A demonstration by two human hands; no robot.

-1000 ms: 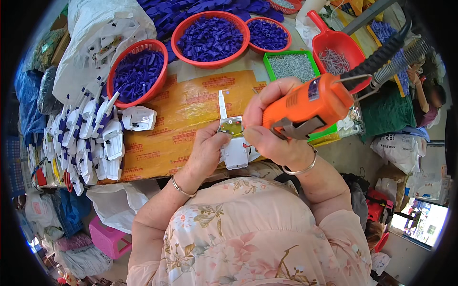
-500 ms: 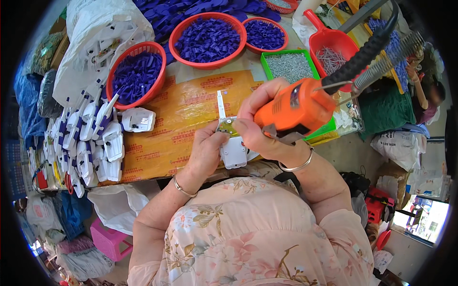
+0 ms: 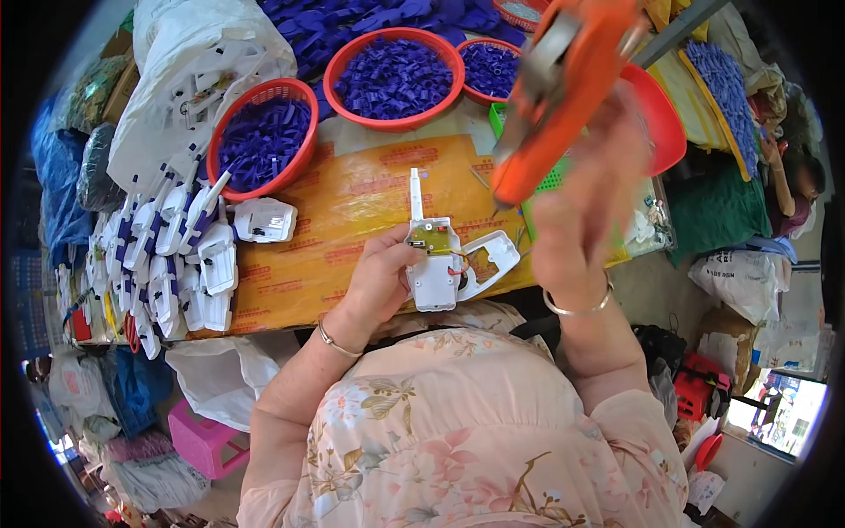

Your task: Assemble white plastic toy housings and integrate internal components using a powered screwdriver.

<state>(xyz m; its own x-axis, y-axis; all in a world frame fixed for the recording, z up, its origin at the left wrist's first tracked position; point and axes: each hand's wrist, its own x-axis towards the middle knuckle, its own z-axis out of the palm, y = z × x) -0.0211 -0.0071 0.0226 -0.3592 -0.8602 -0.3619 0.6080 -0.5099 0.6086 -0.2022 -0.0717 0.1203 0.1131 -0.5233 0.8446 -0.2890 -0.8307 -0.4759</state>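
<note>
- At the near edge of the table [image 3: 348, 189], the left hand [image 3: 378, 275] has its fingers clamped on the left side of a white casing [image 3: 433, 289].
- To the right, the blurred right hand [image 3: 583, 216] is close by an orange driver [image 3: 559, 110]; I can't tell whether its fingers grip it.

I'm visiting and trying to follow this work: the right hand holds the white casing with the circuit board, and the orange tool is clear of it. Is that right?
Not quite: the head view shows that it is the left hand holding the white casing with the circuit board. The orange tool is indeed clear of it.
</note>
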